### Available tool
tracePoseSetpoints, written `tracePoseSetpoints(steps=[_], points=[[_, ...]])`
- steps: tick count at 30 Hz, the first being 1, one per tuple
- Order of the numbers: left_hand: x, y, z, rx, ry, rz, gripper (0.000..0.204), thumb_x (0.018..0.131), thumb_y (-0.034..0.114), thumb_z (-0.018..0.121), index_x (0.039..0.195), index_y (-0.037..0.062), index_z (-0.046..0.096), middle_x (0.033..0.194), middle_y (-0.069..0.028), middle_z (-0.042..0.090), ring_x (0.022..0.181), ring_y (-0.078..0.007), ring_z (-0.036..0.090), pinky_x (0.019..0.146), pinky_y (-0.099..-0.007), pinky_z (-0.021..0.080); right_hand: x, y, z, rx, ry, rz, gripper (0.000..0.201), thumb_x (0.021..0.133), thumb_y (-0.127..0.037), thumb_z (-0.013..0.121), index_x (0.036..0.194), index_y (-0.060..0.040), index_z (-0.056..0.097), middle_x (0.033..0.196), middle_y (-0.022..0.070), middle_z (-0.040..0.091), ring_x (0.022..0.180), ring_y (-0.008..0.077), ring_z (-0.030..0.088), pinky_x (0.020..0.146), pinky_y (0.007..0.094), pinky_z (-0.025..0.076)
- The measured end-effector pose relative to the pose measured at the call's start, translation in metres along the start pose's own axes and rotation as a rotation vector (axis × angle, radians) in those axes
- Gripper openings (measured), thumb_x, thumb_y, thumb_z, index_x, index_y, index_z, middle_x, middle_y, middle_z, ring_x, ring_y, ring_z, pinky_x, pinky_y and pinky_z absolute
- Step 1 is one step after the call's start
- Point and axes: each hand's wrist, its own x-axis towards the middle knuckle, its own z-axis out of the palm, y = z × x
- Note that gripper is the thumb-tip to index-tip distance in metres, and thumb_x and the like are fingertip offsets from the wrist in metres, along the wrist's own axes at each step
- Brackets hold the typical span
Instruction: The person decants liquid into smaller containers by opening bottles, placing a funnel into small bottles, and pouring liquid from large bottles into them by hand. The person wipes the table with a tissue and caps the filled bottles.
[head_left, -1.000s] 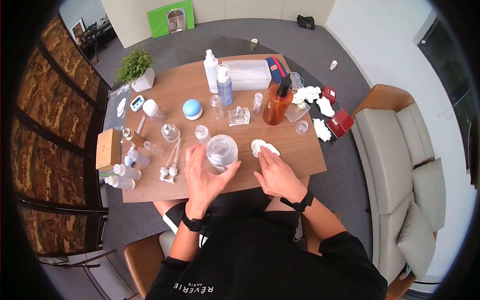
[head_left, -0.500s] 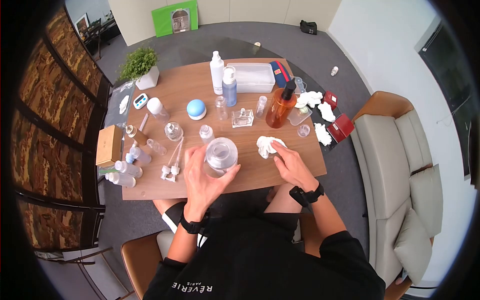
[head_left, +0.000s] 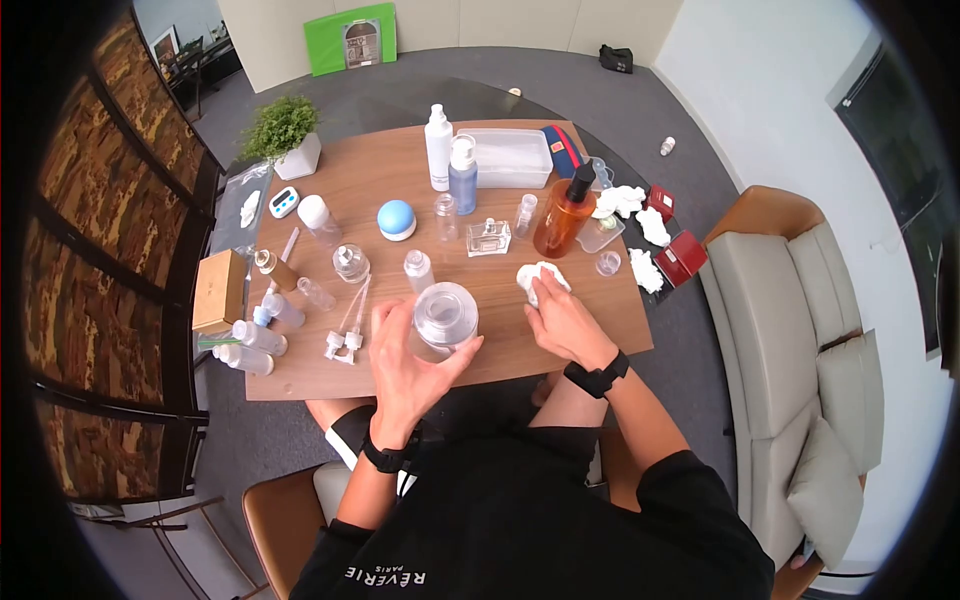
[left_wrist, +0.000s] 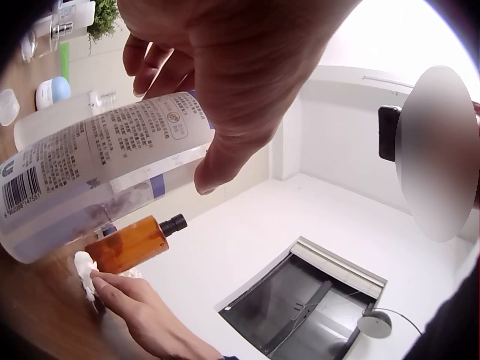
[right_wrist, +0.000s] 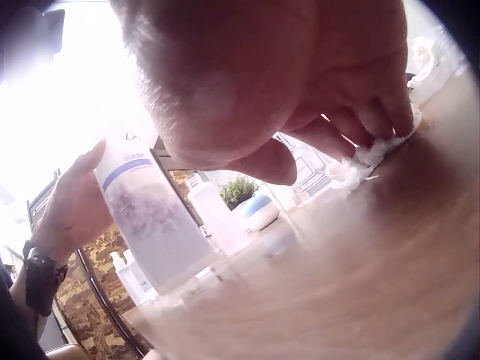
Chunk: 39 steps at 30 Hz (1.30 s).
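In the head view my left hand (head_left: 405,350) grips a large see-through bottle (head_left: 446,318) at the near edge of the table, thumb on one side and fingers round the other. The left wrist view shows dense print and a barcode on the back of this bottle (left_wrist: 97,150); in the right wrist view its front carries a purple flower pattern. My right hand (head_left: 572,325) presses a crumpled white tissue (head_left: 540,275) onto the wooden tabletop with extended fingers. Its thumb stands apart from the tissue in the right wrist view. Beyond the large bottle stands a small clear bottle (head_left: 419,270).
An amber pump bottle (head_left: 564,220) and a glass perfume bottle (head_left: 488,238) stand beyond the tissue. Several small bottles and a cardboard box (head_left: 218,290) line the left side. Two pump heads (head_left: 343,346) lie left of my left hand. A plastic bin (head_left: 505,160) sits at the back.
My right hand first shifted right to the tissue's edge, then came back over it; the tissue now lies slightly farther from me. My left hand keeps its hold on the large bottle.
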Motion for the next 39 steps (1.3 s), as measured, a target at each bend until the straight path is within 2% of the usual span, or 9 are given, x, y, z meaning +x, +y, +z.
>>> tracePoseSetpoints(steps=[4,8,14,16,24,26,30,33,39], points=[[-0.005,-0.002,-0.005,-0.004,0.040,0.004,0.062,0.064,0.018,0.097,0.115,-0.0022,0.068,0.105,-0.0171,0.070,0.105,-0.0357,0.062,0.091,-0.0459,0.054,0.019,0.003,-0.005,0.073,-0.030,0.123,0.046,0.098,-0.016,0.059,0.128,0.0190,0.054,0.140,0.0459,0.050,0.132,0.0560,0.053,0.114,0.0522,0.045],[-0.006,-0.002,-0.010,0.011,0.031,0.036,0.063,0.063,0.018,0.098,0.115,-0.0021,0.069,0.106,-0.0168,0.070,0.105,-0.0357,0.062,0.092,-0.0464,0.053,0.028,-0.006,0.005,0.078,-0.020,-0.020,0.047,0.098,-0.018,0.061,0.134,0.0113,0.055,0.144,0.0411,0.051,0.134,0.0533,0.052,0.114,0.0506,0.045],[-0.011,-0.004,-0.019,0.042,0.069,-0.004,0.065,0.063,0.018,0.097,0.117,-0.0026,0.069,0.108,-0.0164,0.070,0.106,-0.0350,0.062,0.092,-0.0464,0.053,0.041,-0.040,0.028,0.101,-0.082,-0.069,0.055,0.096,-0.022,0.064,0.133,0.0176,0.051,0.147,0.0444,0.045,0.140,0.0534,0.047,0.118,0.0521,0.042],[-0.012,-0.006,-0.022,0.071,0.086,0.016,0.064,0.064,0.024,0.098,0.113,-0.0030,0.067,0.110,-0.0185,0.067,0.106,-0.0362,0.064,0.091,-0.0456,0.052,0.044,-0.048,0.032,0.120,-0.114,-0.091,0.055,0.096,-0.023,0.064,0.132,0.0175,0.052,0.148,0.0442,0.044,0.141,0.0530,0.046,0.118,0.0517,0.042],[-0.019,-0.010,-0.024,0.064,0.066,-0.004,0.063,0.062,0.019,0.097,0.113,-0.0030,0.068,0.106,-0.0178,0.068,0.106,-0.0361,0.062,0.092,-0.0462,0.052,0.054,-0.056,0.039,0.118,-0.041,-0.221,0.049,0.093,-0.017,0.066,0.131,0.0128,0.055,0.144,0.0375,0.051,0.129,0.0522,0.055,0.110,0.0519,0.049],[-0.020,-0.008,-0.024,0.072,0.054,-0.012,0.062,0.062,0.019,0.097,0.111,-0.0029,0.068,0.106,-0.0175,0.068,0.106,-0.0361,0.062,0.091,-0.0461,0.052,0.051,-0.058,0.028,0.159,-0.188,-0.185,0.047,0.092,-0.016,0.066,0.128,0.0124,0.057,0.141,0.0369,0.053,0.126,0.0524,0.056,0.108,0.0515,0.050],[-0.018,-0.002,-0.024,0.068,0.054,-0.043,0.060,0.062,0.020,0.097,0.108,-0.0025,0.067,0.105,-0.0168,0.068,0.105,-0.0362,0.061,0.090,-0.0462,0.052,0.025,-0.057,0.026,0.188,-0.176,-0.227,0.045,0.091,-0.017,0.066,0.123,0.0145,0.058,0.141,0.0353,0.055,0.130,0.0479,0.057,0.113,0.0483,0.047],[-0.016,0.000,-0.024,0.057,0.068,-0.053,0.060,0.062,0.021,0.098,0.108,-0.0023,0.067,0.105,-0.0168,0.068,0.105,-0.0362,0.062,0.090,-0.0463,0.052,0.002,-0.053,0.029,0.173,-0.110,-0.293,0.055,0.092,-0.016,0.067,0.136,0.0142,0.054,0.146,0.0338,0.053,0.136,0.0454,0.054,0.116,0.0473,0.045],[-0.006,0.007,-0.016,0.080,0.045,-0.036,0.060,0.063,0.022,0.098,0.110,-0.0020,0.069,0.104,-0.0172,0.069,0.104,-0.0357,0.062,0.090,-0.0464,0.053,-0.034,-0.051,0.015,0.125,-0.094,-0.307,0.053,0.091,-0.015,0.068,0.132,0.0157,0.056,0.145,0.0351,0.053,0.133,0.0459,0.056,0.116,0.0470,0.045]])
